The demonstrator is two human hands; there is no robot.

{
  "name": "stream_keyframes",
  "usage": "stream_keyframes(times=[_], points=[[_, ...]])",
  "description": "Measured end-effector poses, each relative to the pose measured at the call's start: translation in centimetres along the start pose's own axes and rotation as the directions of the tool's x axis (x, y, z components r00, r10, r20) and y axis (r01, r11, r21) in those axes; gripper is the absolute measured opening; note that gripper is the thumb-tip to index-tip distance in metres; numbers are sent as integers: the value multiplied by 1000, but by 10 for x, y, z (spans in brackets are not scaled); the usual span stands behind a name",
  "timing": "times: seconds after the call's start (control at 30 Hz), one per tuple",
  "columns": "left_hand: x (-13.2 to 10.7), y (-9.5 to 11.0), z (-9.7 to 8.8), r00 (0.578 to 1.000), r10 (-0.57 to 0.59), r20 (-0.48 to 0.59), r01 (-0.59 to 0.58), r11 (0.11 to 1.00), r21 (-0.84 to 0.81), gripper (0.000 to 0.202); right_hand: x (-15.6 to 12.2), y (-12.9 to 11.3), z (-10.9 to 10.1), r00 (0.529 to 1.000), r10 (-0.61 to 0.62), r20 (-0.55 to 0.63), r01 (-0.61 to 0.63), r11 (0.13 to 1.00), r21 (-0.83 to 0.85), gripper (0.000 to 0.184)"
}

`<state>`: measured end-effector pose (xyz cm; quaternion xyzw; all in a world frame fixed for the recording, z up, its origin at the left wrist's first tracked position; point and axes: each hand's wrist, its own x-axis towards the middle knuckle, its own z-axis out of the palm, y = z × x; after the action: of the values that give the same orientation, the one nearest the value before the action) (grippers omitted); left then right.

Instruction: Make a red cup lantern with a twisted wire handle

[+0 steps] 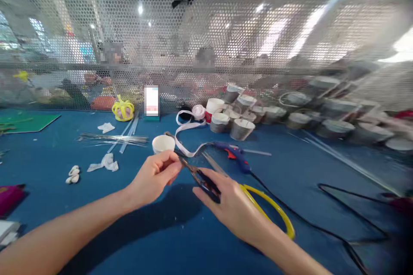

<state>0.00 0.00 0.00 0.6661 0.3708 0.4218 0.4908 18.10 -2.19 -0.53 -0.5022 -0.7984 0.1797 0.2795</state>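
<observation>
My right hand (230, 200) is wrapped round a pair of pliers (194, 171) with dark handles, the jaws pointing up and left. The fingers of my left hand (158, 174) are pinched together right at the jaw tips; what they hold is too small to make out. Just behind the left fingers stands a white paper cup (163, 143). A yellow-handled tool, seemingly scissors (284, 212), lies partly hidden under my right hand and forearm. Beyond it rests a blue glue gun (237, 154) with a red trigger.
A white ribbon (189, 126) curls behind the cup. Grey-wrapped cups (241, 129) crowd the back right. Thin wires (112, 139), white scraps (108, 162) and a yellow basket-like piece (123, 109) lie left. A black cord (303, 219) crosses the right. Perforated mesh (167, 34) walls the back.
</observation>
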Motion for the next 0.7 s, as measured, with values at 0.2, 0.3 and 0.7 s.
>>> stream_keyframes(times=[0.2, 0.3, 0.7], points=[[2, -3, 3, 999, 19, -38, -17, 998, 59, 16, 0, 1, 0, 1000, -5, -19, 5, 1000, 0, 25], [0, -6, 3, 992, 106, -74, -89, 975, 203, 15, 0, 2, 0, 999, 2, -32, -2, 1000, 1, 32], [-1, -15, -1, 925, 378, -37, -299, 785, 542, 11, -1, 0, 1, 1000, 23, 10, -23, 998, 53, 31]])
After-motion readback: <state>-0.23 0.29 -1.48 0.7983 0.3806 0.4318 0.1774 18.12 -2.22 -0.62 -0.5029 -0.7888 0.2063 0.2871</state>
